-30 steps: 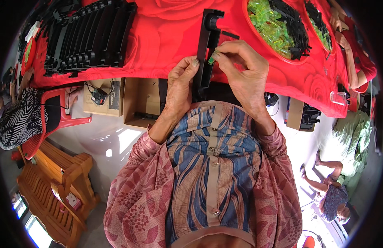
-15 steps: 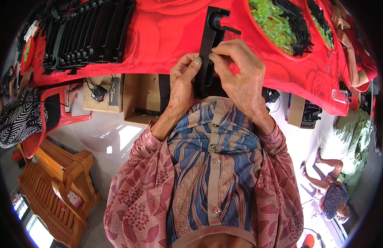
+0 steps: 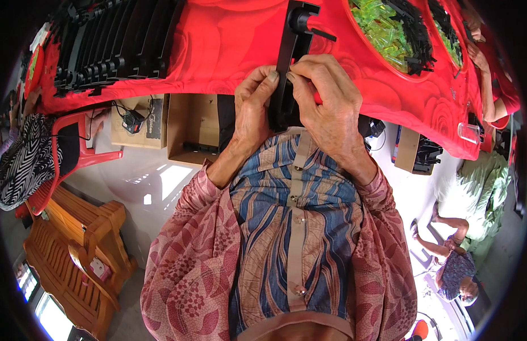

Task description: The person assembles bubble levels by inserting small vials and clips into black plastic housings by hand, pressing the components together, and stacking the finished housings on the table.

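Note:
A long black plastic part (image 3: 290, 51) lies lengthwise over the edge of a table with a red cloth (image 3: 218, 45), its near end by my chest. My left hand (image 3: 253, 111) grips its left side, thumb and forefinger at the edge. My right hand (image 3: 326, 96) closes over its right side, fingertips pinching at the part's middle right beside my left fingertips. Whatever small piece sits under the fingertips is hidden.
Rows of similar black parts (image 3: 98, 51) are stacked at the table's left. A red tray of green translucent pieces (image 3: 382, 31) and black bits sits at right. Cardboard boxes (image 3: 189, 128) stand under the table. Another person's arm (image 3: 490, 62) works at far right; a red chair (image 3: 76, 153) stands left.
Both hands drew the black part nearer to my body. The small green piece held in my right fingers a second ago is now out of sight under the fingertips.

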Tool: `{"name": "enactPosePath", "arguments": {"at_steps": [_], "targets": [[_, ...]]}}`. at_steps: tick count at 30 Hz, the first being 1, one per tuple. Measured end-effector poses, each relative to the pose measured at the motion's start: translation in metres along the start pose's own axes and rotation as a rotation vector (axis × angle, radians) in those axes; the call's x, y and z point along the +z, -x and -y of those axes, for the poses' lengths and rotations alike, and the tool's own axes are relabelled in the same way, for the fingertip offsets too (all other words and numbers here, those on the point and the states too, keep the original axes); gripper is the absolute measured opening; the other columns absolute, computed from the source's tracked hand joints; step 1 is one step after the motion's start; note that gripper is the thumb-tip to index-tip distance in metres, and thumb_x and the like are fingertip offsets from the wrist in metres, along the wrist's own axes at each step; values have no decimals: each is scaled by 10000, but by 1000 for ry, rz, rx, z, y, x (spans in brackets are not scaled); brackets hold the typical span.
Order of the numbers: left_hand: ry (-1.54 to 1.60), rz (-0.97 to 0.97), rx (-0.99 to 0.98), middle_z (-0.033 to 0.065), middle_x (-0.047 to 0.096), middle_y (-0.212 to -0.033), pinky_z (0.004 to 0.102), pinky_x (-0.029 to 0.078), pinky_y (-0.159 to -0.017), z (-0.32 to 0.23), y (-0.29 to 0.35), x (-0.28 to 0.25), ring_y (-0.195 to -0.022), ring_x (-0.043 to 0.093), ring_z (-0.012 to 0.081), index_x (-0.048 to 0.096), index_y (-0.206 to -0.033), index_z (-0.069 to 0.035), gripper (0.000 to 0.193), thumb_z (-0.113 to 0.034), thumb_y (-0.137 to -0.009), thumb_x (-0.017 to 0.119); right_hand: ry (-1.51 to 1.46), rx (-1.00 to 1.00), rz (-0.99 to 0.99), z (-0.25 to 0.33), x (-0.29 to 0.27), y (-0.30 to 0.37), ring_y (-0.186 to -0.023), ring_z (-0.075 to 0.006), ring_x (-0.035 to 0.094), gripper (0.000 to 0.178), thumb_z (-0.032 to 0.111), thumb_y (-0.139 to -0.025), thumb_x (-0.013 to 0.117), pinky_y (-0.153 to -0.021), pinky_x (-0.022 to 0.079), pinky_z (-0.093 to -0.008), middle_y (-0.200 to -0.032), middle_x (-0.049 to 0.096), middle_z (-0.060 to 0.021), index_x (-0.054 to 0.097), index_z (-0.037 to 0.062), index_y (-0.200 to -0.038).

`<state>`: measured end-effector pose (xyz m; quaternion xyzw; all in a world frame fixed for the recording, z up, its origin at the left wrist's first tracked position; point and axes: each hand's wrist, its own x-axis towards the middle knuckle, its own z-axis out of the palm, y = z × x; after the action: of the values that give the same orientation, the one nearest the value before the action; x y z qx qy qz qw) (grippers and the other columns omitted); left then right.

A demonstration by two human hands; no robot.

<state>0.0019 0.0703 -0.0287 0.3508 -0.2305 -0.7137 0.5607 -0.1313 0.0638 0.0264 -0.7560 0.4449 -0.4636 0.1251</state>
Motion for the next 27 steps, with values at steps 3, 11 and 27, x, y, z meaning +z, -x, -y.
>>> {"name": "enactPosePath", "arguments": {"at_steps": [3, 11, 27], "targets": [[19, -3, -11, 33, 669, -931, 218, 497, -741, 0, 0, 1, -813, 618, 78, 626, -1052, -4, 174, -142, -988, 541, 14, -23, 16, 2, 0, 0, -844, -311, 631, 190, -78, -739, 683, -701, 548, -376, -906, 599, -152, 609, -35, -909], [52, 12, 4, 37, 674, -923, 216, 500, -736, 2, 1, 0, -803, 625, 80, 629, -1051, -2, 179, -143, -988, 538, 55, -88, 13, 1, 0, 3, -826, -308, 619, 199, -81, -733, 684, -688, 539, -371, -912, 585, -146, 603, -46, -912], [-126, 147, 98, 55, 644, -991, 251, 482, -819, 2, 8, 5, -908, 597, 100, 571, -1095, -4, 268, -141, -892, 678, 249, -39, -44, 3, -5, 9, -975, -344, 543, 278, -47, -707, 694, -711, 501, -405, -1106, 556, -157, 672, 1, -979]]}}
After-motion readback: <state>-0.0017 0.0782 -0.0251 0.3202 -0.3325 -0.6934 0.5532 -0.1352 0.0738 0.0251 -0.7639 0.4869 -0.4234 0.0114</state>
